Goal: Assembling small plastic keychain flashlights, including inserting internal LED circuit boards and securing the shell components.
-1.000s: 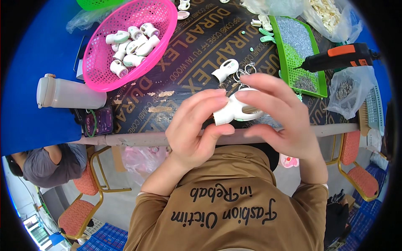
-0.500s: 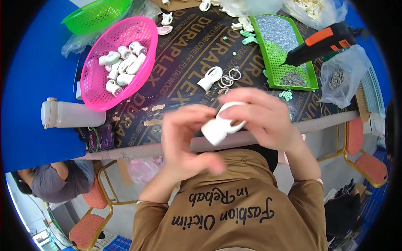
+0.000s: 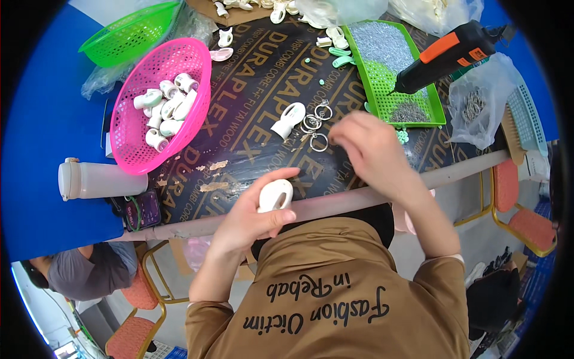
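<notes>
My left hand (image 3: 254,212) is closed around a white plastic casing (image 3: 275,195) with an oval hole, held just over the table's near edge. My right hand (image 3: 376,149) hovers over the table with fingers loosely bent and apart, slightly blurred; I see nothing in it. Its fingertips are close to a metal key ring (image 3: 318,142), one of several rings with short chains lying together. Beside those rings lies another white casing (image 3: 289,119) with an oval opening.
A pink basket (image 3: 203,90) at the left holds several white casings. Behind it is a green basket (image 3: 95,48). At right, a green tray (image 3: 439,116) holds small metal parts, with a black-and-orange electric screwdriver (image 3: 439,58) above it. A white bottle (image 3: 104,178) lies at left.
My hands have drawn apart. The casing both hands were on is now in my left hand only, lower and to the left; my right hand has moved toward the key rings.
</notes>
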